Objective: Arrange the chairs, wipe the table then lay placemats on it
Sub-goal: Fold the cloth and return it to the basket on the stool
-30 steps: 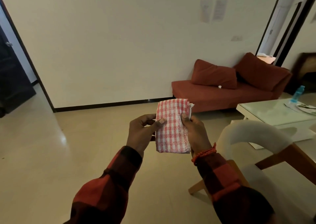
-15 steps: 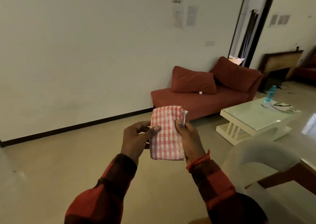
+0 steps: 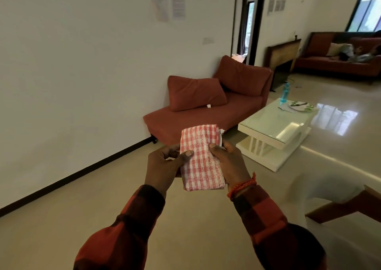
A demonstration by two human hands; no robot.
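Both hands are holding a folded red-and-white checked cloth [image 3: 201,158] upright btwn them: left hand [image 3: 165,167] is pinching its left edge w/ thumb on front, right hand [image 3: 229,163] is gripping the right edge, fingers curled behind.

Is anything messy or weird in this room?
A little. A small white crumpled scrap sits on the red sofa seat by the cushion, like stray litter. The folded checked cloth, held by the left hand and right hand, has a frayed white corner.
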